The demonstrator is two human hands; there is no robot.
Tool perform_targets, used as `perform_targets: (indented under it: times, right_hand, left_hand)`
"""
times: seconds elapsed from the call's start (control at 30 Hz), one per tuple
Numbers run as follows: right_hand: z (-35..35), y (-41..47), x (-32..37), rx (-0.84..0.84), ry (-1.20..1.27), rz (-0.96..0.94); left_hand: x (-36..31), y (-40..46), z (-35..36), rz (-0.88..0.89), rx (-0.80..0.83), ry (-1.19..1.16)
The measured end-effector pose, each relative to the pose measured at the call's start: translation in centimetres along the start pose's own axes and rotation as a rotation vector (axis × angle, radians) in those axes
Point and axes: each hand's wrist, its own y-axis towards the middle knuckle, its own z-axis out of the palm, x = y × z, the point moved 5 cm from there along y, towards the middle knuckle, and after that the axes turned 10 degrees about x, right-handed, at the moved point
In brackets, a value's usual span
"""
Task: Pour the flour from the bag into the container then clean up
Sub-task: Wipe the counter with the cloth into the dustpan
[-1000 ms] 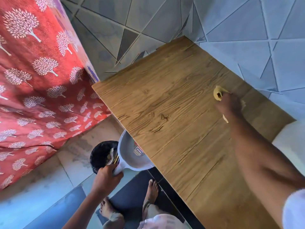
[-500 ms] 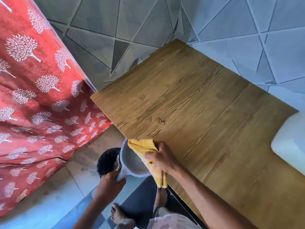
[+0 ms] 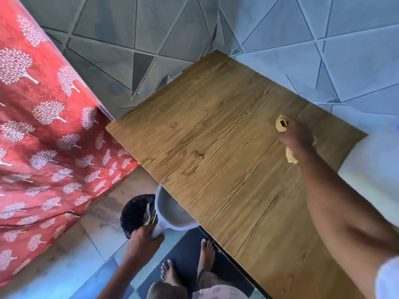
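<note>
My right hand [image 3: 296,138] presses a folded yellow cloth [image 3: 281,124] onto the wooden table [image 3: 216,137], out near its far right side. Part of the cloth sticks out below the hand. My left hand [image 3: 144,238] grips the handle of a grey dustpan [image 3: 172,212], held just under the table's near left edge. A white container [image 3: 371,169] sits at the right edge of the table, partly behind my right arm. No flour bag is in view.
A black bin [image 3: 135,212] stands on the floor right behind the dustpan. A red cloth with white tree prints [image 3: 43,137] hangs to the left. Grey patterned wall tiles [image 3: 323,39] back the table. My bare feet stand on a dark mat [image 3: 185,251].
My right hand had swept the yellow cloth to the table's near edge over the dustpan; now it is back out at the far right side. The left hand stays on the dustpan.
</note>
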Motion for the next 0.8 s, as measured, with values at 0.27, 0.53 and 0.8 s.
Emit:
perform_targets:
  times: [0.27, 0.53, 0.8]
  right_hand:
    - [10.1, -18.6, 8.4, 0.219, 0.150, -0.625]
    - [11.0, -27.3, 7.4, 0.741, 0.622, -0.628]
    - [-1.3, -14.7, 0.0, -0.187, 0.143, -0.386]
  left_hand:
    - [-1.6, -1.7, 1.6, 0.008, 0.053, -0.014]
    - [-2.3, -3.5, 2.7, 0.041, 0.062, -0.006]
    - [-3.0, -5.2, 5.5, 0.059, 0.078, 0.047]
